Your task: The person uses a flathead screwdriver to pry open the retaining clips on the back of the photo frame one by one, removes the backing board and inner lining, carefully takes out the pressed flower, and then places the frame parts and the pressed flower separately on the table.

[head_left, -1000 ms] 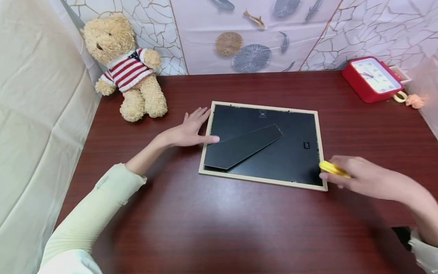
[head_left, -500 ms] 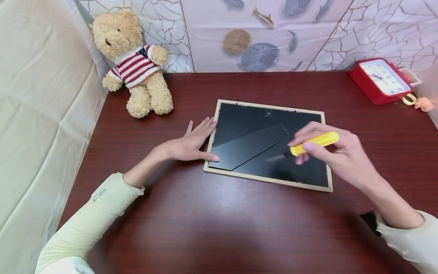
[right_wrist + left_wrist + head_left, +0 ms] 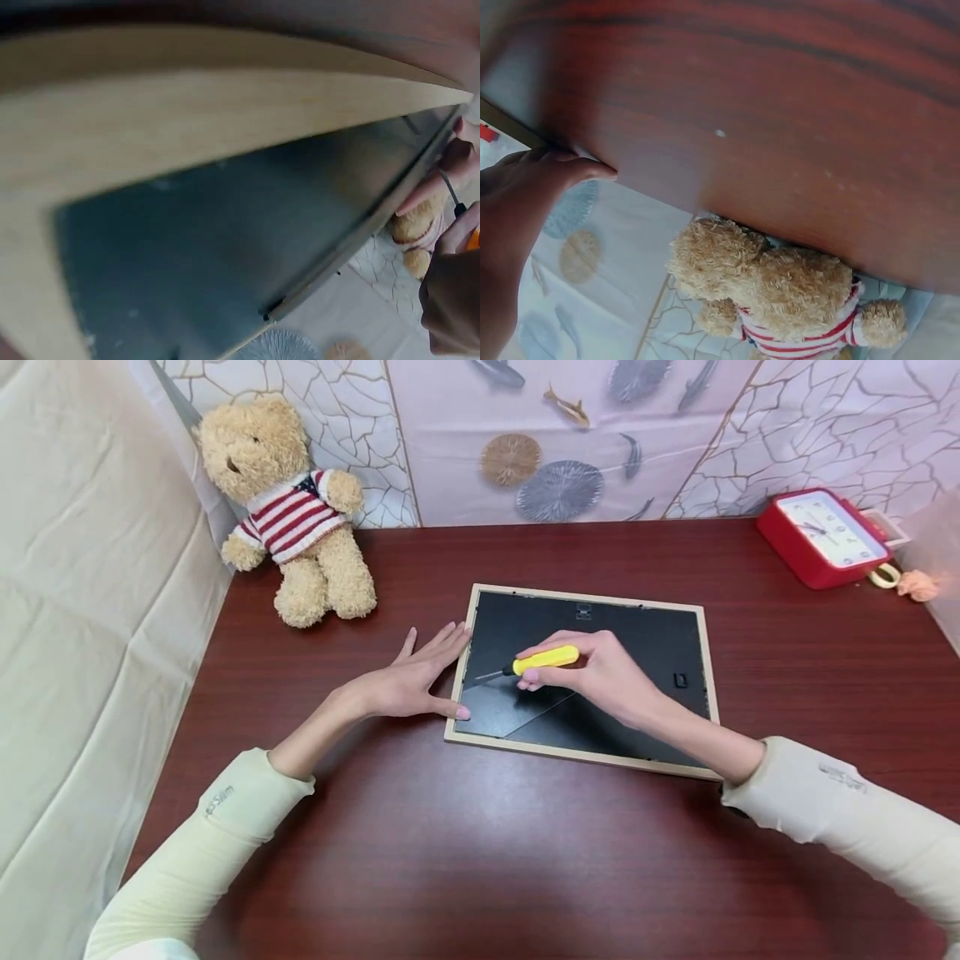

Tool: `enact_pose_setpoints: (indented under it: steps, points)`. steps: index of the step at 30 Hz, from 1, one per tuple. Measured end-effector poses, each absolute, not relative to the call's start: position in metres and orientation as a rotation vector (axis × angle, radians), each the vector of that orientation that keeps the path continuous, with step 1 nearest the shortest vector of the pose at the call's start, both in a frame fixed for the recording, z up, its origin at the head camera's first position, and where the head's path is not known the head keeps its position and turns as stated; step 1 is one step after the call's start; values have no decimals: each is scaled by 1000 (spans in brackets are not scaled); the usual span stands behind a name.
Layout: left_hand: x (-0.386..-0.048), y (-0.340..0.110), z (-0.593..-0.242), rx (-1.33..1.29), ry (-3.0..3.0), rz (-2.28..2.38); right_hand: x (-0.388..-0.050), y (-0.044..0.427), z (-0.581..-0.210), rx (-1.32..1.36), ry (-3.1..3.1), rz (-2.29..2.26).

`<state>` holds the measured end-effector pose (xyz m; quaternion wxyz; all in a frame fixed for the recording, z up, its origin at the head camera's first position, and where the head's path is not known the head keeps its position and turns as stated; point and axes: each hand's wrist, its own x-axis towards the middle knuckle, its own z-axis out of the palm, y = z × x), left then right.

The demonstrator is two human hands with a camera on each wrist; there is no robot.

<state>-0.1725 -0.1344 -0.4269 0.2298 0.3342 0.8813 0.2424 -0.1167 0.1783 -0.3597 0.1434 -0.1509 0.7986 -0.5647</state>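
A picture frame (image 3: 637,627) with a pale wooden border and black back lies face down on the table. My left hand (image 3: 408,683) rests on its left edge, fingers spread and straight, thumb across the border. Over the frame's back my right hand (image 3: 600,672) grips a yellow-handled screwdriver (image 3: 551,660), its thin shaft directed left toward the frame's left edge. Whether the tip touches the frame, I cannot tell. The black stand flap (image 3: 502,714) is partly hidden beneath the right hand. In the right wrist view, the screwdriver (image 3: 454,196) shows close to the left hand.
A teddy bear (image 3: 300,518) in a striped sweater sits at the back left against the wall. At the back right stands a red alarm clock (image 3: 821,539), with a small peach-coloured item (image 3: 917,585) beside it. A pale cloth (image 3: 90,610) hangs along the left side.
My right hand has carried the screwdriver from the frame's right edge leftward across its back to near the left edge. The left hand's thumb has slid down along the border.
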Motion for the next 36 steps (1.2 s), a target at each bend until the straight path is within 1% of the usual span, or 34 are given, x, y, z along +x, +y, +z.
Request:
enact_pose_setpoints:
  steps: [6, 11, 20, 29, 32, 36]
  points:
    - [-172, -136, -430, 922, 2421, 687, -125, 167, -369, -507, 2300, -1520]
    - [-171, -135, -430, 916, 2429, 674, -128, 165, -366, -551, 2328, -1458]
    - [-170, -136, -430, 912, 2414, 703, -128, 161, -366, -526, 2333, -1459]
    - [-171, -137, -432, 919, 2420, 704, -128, 146, -355, -570, 2490, -1348]
    - [-170, -138, -432, 911, 2426, 709, -128, 137, -350, -618, 2525, -1326]
    - [-169, -137, -431, 906, 2434, 712, -131, 124, -343, -750, 2582, -1260]
